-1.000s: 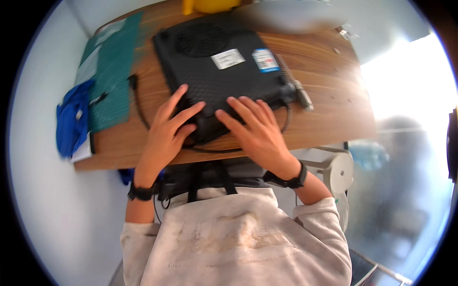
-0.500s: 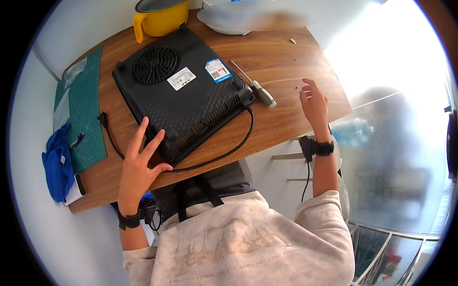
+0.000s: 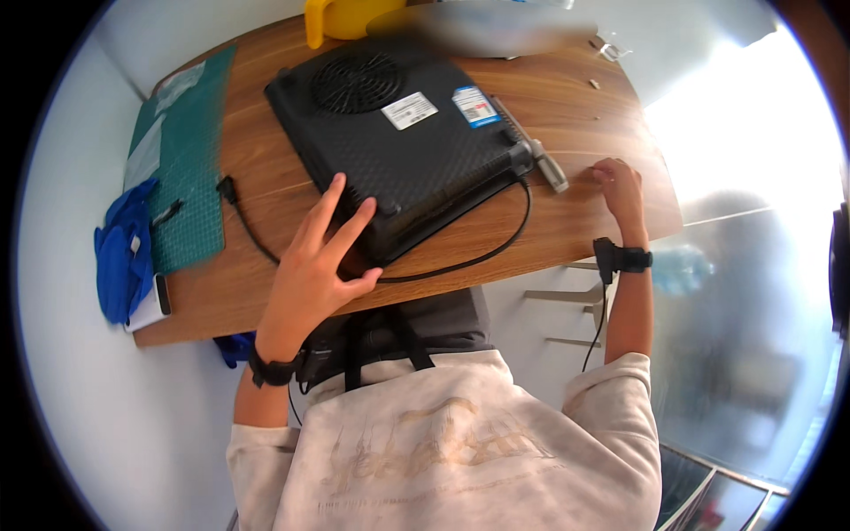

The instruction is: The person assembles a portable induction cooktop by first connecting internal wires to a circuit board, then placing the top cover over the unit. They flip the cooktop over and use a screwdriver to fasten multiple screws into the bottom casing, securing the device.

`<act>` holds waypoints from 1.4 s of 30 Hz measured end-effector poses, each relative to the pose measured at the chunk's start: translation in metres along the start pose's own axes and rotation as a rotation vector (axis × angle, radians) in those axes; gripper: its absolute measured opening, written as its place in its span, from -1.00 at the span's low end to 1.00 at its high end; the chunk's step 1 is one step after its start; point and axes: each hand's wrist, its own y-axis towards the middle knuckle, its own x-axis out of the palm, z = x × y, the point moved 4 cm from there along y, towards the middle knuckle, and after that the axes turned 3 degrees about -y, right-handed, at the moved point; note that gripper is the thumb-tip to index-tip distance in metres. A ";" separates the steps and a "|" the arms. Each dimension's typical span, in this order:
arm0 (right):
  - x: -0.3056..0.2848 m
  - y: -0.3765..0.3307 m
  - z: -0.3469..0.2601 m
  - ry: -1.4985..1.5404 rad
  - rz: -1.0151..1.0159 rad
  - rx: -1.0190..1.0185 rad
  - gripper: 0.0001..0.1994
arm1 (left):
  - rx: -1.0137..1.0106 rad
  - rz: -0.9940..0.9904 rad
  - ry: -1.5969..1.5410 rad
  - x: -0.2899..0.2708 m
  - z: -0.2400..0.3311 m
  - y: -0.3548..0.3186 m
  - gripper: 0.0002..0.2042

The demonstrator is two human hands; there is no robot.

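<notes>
A black flat cooker (image 3: 416, 142) lies upside down on the wooden table (image 3: 567, 230), its round fan grille and two stickers facing up. My left hand (image 3: 314, 265) rests on its near corner with the fingers spread and holds nothing. My right hand (image 3: 620, 190) is at the table's right edge, fingertips down on the wood just right of a grey-handled screwdriver (image 3: 536, 159) that lies against the cooker's side. Nothing shows in that hand. The cooker's black cord (image 3: 478, 257) loops along the table's front edge.
A green cutting mat (image 3: 181, 168) covers the table's left end, with blue cloth (image 3: 124, 252) hanging off its corner. A yellow pot (image 3: 341, 16) stands at the far edge. Small loose screws (image 3: 593, 84) lie at the far right.
A second ago both hands lay on the cooker. The right hand went out to the table's right edge and has now come down beside the screwdriver. The left stays on the near corner.
</notes>
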 end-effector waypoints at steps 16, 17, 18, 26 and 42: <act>-0.017 -0.005 -0.033 0.088 -0.074 0.144 -0.86 | 0.062 -0.029 0.024 -0.006 -0.005 0.005 -0.20; -0.020 -0.006 -0.042 0.082 -0.068 0.121 -0.86 | 0.067 -0.032 0.022 -0.007 -0.004 0.006 -0.21; -0.023 -0.007 -0.051 0.076 -0.061 0.096 -0.86 | 0.069 -0.044 0.056 -0.007 -0.004 0.006 -0.23; -0.036 -0.034 -0.159 0.336 -0.183 -0.009 -0.88 | -0.005 -0.109 0.104 -0.010 0.003 0.008 -0.29; 0.013 -0.091 -0.304 0.487 -0.316 -0.672 -0.90 | -0.014 -0.037 0.072 -0.009 -0.001 0.005 -0.28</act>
